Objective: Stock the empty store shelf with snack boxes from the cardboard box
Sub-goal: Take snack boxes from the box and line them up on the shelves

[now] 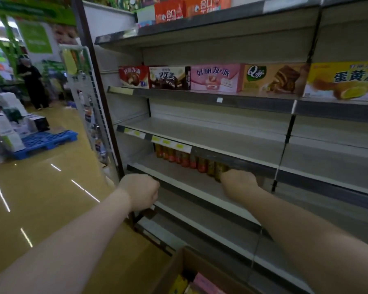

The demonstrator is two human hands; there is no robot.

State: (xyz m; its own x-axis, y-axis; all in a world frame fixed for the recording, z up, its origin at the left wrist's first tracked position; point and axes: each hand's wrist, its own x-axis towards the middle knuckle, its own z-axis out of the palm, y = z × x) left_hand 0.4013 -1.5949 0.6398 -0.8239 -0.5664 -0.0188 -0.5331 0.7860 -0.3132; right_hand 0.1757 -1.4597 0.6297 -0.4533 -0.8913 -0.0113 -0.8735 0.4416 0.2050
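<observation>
Both hands busy: my right hand [238,180] clamps orange snack boxes [191,159] on grey metal shelf [200,185]; left hand [141,190] fisted at its edge. Risk: toppling row.

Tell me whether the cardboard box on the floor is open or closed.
Open. The cardboard box shows its inside from above, with a pink pack and a yellow pack visible in it.

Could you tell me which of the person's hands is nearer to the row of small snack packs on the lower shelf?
Right. The right hand touches the row of snack packs at its right end; the left hand is at the shelf's front edge, apart.
</observation>
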